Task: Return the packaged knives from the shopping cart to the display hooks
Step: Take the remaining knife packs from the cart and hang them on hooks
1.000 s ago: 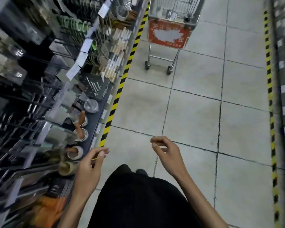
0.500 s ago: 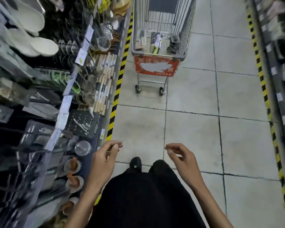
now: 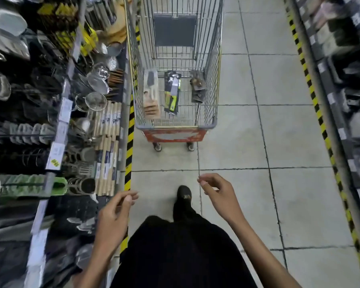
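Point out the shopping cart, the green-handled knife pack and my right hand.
shopping cart (image 3: 175,127), head view, near rim.
green-handled knife pack (image 3: 172,91), head view, pack's middle.
right hand (image 3: 220,194), head view, back of hand.

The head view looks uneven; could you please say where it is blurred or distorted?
In the head view, the right shelves and lower left display are motion-blurred; the shopping cart and packaged knives at centre are fairly sharp; wide-angle distortion bows the striped floor tape.
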